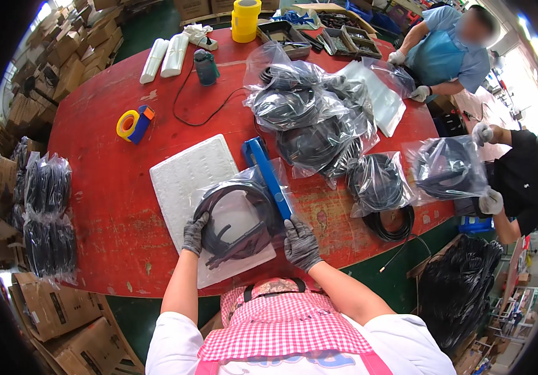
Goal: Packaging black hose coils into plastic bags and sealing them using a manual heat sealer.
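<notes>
A clear plastic bag (222, 270) lies in front of me with a coil of black cable (253, 187) inside it. My left hand (195, 233), in a grey glove, is closed on the left edge of the bagged coil. Along the coil's right side runs a long blue bag sealer (266, 177), with the bag's edge against it. My right hand (301, 242), also gloved in grey, has its fingertips on the sealer's near end. A white foam sheet (184, 175) lies partly under the bag.
Bagged cable coils (312, 144) are heaped right of the sealer. A tape dispenser (135, 125), a bottle (206, 67) and yellow tape rolls (245, 22) stand on the red table (112, 206). Two gloved co-workers are at the right; one holds a bagged coil (447, 167).
</notes>
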Tool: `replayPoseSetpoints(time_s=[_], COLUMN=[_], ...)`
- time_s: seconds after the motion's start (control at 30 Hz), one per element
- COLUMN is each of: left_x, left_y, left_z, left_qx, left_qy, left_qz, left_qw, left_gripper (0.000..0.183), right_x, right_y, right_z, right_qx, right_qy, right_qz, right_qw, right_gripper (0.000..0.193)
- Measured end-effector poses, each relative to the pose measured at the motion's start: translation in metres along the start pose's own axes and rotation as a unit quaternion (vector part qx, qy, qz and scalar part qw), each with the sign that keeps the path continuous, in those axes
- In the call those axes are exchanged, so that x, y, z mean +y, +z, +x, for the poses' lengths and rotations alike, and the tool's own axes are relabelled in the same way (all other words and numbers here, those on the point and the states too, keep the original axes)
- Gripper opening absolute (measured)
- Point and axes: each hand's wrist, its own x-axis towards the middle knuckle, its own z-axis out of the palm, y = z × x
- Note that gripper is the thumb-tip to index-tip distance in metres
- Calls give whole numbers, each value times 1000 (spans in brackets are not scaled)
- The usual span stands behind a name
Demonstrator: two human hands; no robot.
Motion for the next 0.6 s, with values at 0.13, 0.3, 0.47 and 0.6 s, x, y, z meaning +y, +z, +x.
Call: replayPoseSetpoints(time_s=[0.13, 0.3, 0.47, 0.6], left_x=[-4, -3, 2, 5], left_y=[-3, -1, 4, 4], left_z=[3, 3, -2, -1], left_qx=[0, 3, 3, 21], left_qy=[4, 0, -7, -20], left_qz=[-2, -2, -10, 1], left_qw=[1000, 1000, 1000, 1000], left_gripper=[31, 30, 29, 29], right_x=[1, 0, 2, -1], right_y=[2, 0, 2, -2], right_z=[-2, -1, -2, 0], right_qx=[5, -1, 4, 3], right_qy=[-4, -1, -2, -2], right_qz=[12, 13, 11, 12], right_qw=[1000, 1000, 1000, 1000], right_gripper=[51, 51, 53, 51])
